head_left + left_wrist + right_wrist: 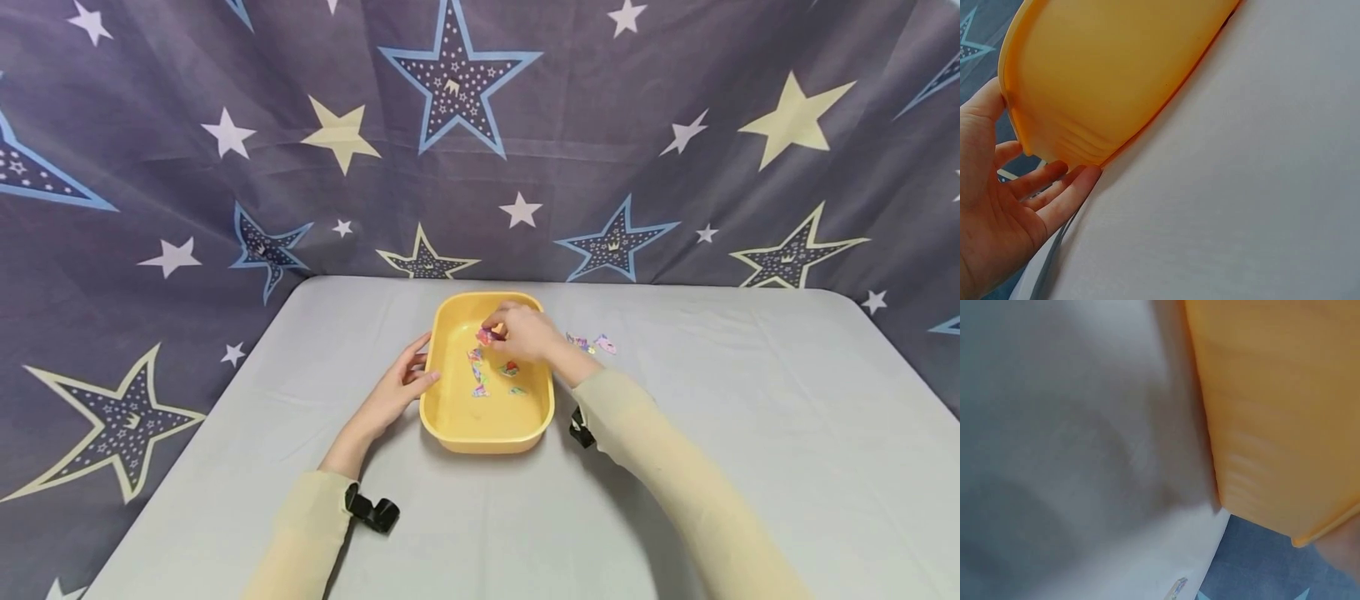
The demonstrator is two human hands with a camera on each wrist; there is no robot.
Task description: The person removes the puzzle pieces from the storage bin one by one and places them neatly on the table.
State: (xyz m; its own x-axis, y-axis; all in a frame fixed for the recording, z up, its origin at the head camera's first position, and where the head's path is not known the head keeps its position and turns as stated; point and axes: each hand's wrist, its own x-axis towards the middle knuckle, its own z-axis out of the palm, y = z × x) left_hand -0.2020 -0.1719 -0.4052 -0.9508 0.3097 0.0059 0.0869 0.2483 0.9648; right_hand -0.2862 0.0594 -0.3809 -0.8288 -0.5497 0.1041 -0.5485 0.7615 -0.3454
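Note:
A yellow plastic basin [487,421] stands on the table in the head view. My left hand [401,379] holds its left side, the thumb at the rim and the fingers against the outer wall; the left wrist view shows this hand [1019,200] from the side. Over the far part of the basin, my right hand [525,332] pinches a small red and pink sticker [486,336]. Several small colourful stickers [477,372] lie on the basin floor below it. In the right wrist view the basin wall [1279,425] hides most of the right hand.
More small stickers [603,343] lie on the table just right of the basin, partly behind the right forearm. A pale grey cloth [750,433] covers the table. A dark curtain with stars [600,150] hangs behind it.

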